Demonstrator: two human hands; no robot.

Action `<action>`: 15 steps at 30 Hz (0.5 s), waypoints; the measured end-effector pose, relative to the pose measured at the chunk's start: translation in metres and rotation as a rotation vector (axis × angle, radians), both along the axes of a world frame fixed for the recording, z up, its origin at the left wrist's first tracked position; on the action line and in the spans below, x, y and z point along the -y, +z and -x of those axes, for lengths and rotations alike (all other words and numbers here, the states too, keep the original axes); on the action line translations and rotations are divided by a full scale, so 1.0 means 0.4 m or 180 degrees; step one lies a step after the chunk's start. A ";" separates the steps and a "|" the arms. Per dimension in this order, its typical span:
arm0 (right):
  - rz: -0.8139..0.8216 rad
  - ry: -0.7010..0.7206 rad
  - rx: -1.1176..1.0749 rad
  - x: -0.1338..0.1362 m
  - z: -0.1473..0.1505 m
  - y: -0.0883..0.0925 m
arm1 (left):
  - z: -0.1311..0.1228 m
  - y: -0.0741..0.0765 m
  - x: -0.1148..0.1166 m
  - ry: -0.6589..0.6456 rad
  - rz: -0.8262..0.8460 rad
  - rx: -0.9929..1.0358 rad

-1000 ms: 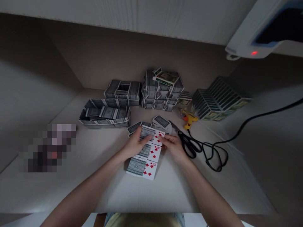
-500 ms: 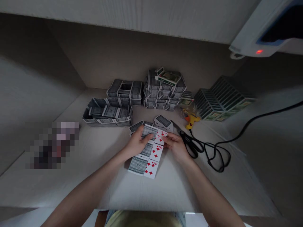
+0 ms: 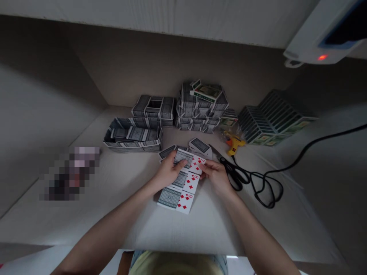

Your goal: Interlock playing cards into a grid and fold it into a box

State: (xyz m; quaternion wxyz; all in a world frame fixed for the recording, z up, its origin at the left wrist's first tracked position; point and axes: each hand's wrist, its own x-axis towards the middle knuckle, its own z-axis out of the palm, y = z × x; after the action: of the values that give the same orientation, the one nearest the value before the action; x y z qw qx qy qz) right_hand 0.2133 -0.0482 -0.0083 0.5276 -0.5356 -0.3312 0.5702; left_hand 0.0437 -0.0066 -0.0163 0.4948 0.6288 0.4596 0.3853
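Note:
A short chain of playing cards [image 3: 183, 187] lies on the white table [image 3: 120, 191], red diamond faces paired with grey patterned backs. My left hand [image 3: 168, 173] rests on the far grey-backed card [image 3: 183, 157], fingers bent with the fingertips pressing it down. My right hand [image 3: 215, 175] pinches the right edge of the red diamond card [image 3: 197, 164] beside it. A few loose grey-backed cards [image 3: 200, 145] lie just beyond my fingers.
Stacked card-built blocks [image 3: 200, 107] and an open card tray [image 3: 133, 136] stand at the back. More card rows [image 3: 272, 120] lean at the right. A yellow glue gun [image 3: 234, 144], black scissors [image 3: 233, 173] and a black cord [image 3: 286, 168] lie right of my hands.
The view has drifted slightly. My hands stay on the far pair of cards, with only small finger shifts.

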 end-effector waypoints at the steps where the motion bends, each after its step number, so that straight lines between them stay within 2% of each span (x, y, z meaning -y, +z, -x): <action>1: 0.0016 0.0013 0.0006 0.000 -0.002 0.000 | 0.001 0.001 -0.001 -0.0006 -0.0027 -0.0068; 8: 0.0180 0.0383 -0.0095 -0.003 -0.014 -0.008 | 0.009 0.013 -0.005 -0.0132 -0.0193 -0.0595; 11: 0.0127 0.0554 -0.0073 -0.001 -0.010 -0.007 | 0.008 0.019 0.001 0.0024 -0.0320 -0.0536; 15: 0.0083 0.0547 -0.0026 0.002 -0.004 -0.005 | 0.006 0.036 0.014 0.0215 -0.0582 -0.0500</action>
State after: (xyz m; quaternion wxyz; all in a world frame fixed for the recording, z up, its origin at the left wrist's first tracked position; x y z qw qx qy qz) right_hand 0.2147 -0.0491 -0.0104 0.4710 -0.5097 -0.3664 0.6198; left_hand 0.0414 -0.0121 -0.0020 0.3846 0.6837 0.4809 0.3916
